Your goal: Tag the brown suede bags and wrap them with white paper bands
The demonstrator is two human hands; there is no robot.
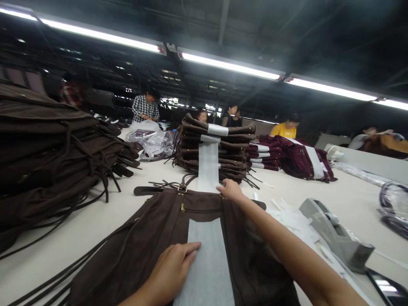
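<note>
A dark brown fabric bag point(153, 238) with a zip pocket and buckled straps lies flat before me. A pale grey strip point(208, 263) runs down its front. My left hand point(174, 270) rests on the bag, index finger stretched out onto the strip's left edge. At the bag's top edge, my right hand point(232, 190) has its fingers closed at the right edge of a white strip point(208, 165). That strip rises behind the bag, in front of a stack of folded brown bags point(232, 146). My right fingertips are partly hidden.
A tall pile of brown bags point(47, 140) with trailing straps fills the left. Clear plastic wrapping point(151, 142) lies behind it. Maroon bags point(296, 159) with pale bands sit back right. A grey tape dispenser point(334, 233) stands right, beside white strips point(288, 216). Several people work beyond.
</note>
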